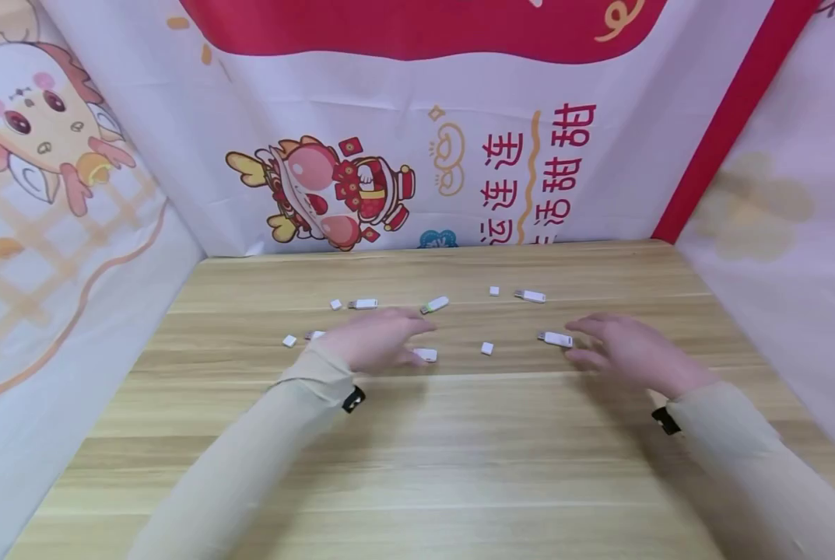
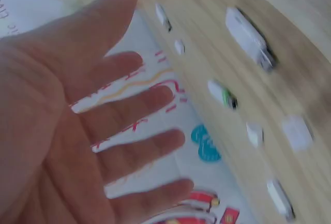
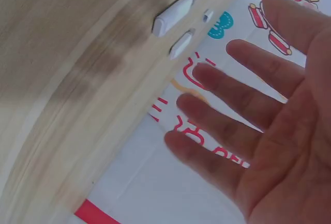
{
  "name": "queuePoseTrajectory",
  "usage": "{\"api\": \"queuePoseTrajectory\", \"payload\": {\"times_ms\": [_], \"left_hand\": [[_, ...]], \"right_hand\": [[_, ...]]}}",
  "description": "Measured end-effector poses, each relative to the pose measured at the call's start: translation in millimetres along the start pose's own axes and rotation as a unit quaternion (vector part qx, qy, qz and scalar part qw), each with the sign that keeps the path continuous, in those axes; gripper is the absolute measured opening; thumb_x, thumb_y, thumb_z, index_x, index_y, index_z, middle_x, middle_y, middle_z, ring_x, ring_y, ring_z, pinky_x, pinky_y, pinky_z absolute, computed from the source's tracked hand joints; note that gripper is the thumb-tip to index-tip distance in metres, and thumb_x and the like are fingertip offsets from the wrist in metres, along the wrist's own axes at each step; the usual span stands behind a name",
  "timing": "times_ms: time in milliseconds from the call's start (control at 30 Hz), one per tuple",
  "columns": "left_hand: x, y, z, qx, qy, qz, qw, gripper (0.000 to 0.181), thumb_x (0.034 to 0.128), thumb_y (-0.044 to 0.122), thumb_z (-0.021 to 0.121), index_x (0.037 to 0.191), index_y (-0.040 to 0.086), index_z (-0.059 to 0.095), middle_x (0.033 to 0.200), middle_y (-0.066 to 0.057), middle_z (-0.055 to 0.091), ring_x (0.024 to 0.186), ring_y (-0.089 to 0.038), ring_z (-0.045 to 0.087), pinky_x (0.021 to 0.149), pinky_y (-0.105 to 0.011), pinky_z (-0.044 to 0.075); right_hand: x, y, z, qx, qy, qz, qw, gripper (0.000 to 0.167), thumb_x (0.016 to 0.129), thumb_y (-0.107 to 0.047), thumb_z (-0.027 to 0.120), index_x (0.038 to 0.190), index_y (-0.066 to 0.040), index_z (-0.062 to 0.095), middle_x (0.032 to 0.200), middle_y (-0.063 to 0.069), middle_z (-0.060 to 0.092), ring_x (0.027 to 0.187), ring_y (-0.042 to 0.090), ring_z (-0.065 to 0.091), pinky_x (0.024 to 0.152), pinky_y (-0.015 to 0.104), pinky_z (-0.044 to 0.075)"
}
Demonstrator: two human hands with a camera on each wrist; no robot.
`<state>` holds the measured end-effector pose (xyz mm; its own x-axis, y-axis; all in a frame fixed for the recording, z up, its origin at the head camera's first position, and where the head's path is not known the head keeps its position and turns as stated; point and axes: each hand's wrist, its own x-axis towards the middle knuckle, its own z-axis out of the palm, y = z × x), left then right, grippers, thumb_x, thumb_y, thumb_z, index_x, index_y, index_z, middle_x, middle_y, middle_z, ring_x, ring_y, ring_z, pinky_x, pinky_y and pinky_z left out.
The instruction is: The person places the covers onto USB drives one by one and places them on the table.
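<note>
We judge that what matters most here is how the front right USB stick (image 1: 556, 339) lies to the right hand (image 1: 627, 350): it sits on the table (image 1: 459, 482) between the middle and the right edge, closer to the far edge than the near one, and just off that hand's fingertips toward the left edge. Its long axis runs almost parallel to the far edge, with the metal plug toward the left edge and the white body's end toward the right hand, in line with the gap between thumb and fingers. The right hand is clearly the nearer; the left hand (image 1: 371, 338) is well apart from it. We see both hands released, fingers spread and holding nothing; the right wrist view shows space between fingertips and stick. The left hand has its own neighbour, the front middle USB stick (image 1: 426, 355), just beside its thumb; in the head view that hand hides the plug end, but the left wrist view shows it. Between these two sticks we find a small white cap (image 1: 487, 348), well apart from either hand, while the green-marked USB stick (image 1: 434, 304) lies slantwise nearer the far edge.
</note>
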<state>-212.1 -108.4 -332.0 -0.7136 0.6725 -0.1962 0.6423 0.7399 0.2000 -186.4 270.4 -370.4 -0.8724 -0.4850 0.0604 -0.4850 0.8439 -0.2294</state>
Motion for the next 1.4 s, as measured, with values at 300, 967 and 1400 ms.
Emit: {"api": "queuePoseTrajectory", "payload": {"times_ms": [300,967,1400], "left_hand": [[69.9,26.7,10.7,-0.012,-0.026,0.033,0.999,0.037,0.0935,0.02,0.071,0.13,0.012,0.065,0.127,-0.004,0.065,0.115,-0.019,0.061,0.098,-0.035,0.048],[132.2,42.1,34.0,0.013,-0.047,0.018,0.9986,0.023,0.0868,0.016,0.077,0.109,0.016,0.072,0.105,0.002,0.069,0.096,-0.015,0.062,0.087,-0.029,0.049],[135.6,45.8,34.6,0.019,-0.04,0.021,0.9988,0.008,0.0878,0.013,0.075,0.094,0.011,0.07,0.087,0.002,0.065,0.082,-0.014,0.06,0.076,-0.026,0.049]], "right_hand": [[20.9,7,5,-0.001,-0.017,0.032,0.9993,0.035,0.089,-0.021,0.075,0.116,0.001,0.07,0.107,0.014,0.071,0.099,0.034,0.066,0.087,0.054,0.051],[55.6,9,17,0.002,-0.092,0.016,0.9956,0.006,0.09,-0.016,0.074,0.093,-0.012,0.076,0.079,-0.005,0.066,0.067,0.013,0.053,0.071,0.039,0.052],[63.7,9,27,-0.009,-0.081,0.001,0.9966,0.015,0.089,-0.006,0.071,0.075,-0.012,0.068,0.069,-0.003,0.058,0.061,0.013,0.049,0.059,0.032,0.046]]}}
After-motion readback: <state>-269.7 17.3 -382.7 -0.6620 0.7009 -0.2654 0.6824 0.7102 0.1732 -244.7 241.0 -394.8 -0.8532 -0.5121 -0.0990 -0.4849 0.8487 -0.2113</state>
